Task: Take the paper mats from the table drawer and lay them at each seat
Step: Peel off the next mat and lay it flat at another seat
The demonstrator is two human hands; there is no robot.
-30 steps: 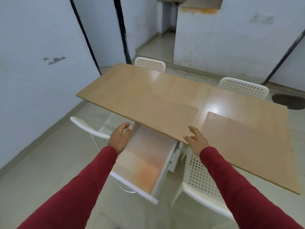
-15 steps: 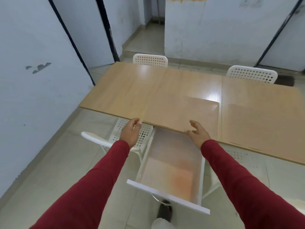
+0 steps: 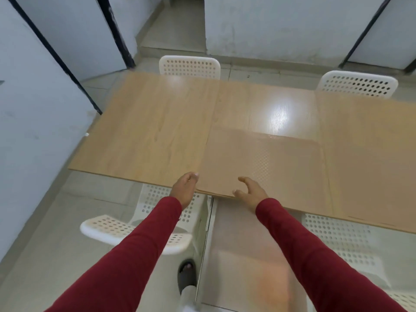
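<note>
A tan paper mat [image 3: 263, 165] lies flat on the wooden table [image 3: 153, 131], its near edge at the table's front edge. My left hand [image 3: 185, 189] rests at the mat's near left corner and my right hand [image 3: 251, 192] at its near edge, fingers spread; neither grips it. A second paper mat [image 3: 371, 176] lies to the right on the table. Below my arms the white table drawer [image 3: 243, 251] stands pulled out, with a pale sheet lying in its bottom.
Two white perforated chairs [image 3: 190, 67] [image 3: 358, 84] stand at the far side, two more [image 3: 144, 224] [image 3: 344, 239] at the near side beside the drawer. A blue-grey wall [image 3: 33, 109] runs close on the left. My foot [image 3: 186, 275] is on the tiled floor.
The view has swung right and down over the table. Both hands have moved closer together along the mat's near edge, and the mat now lies square in front of me.
</note>
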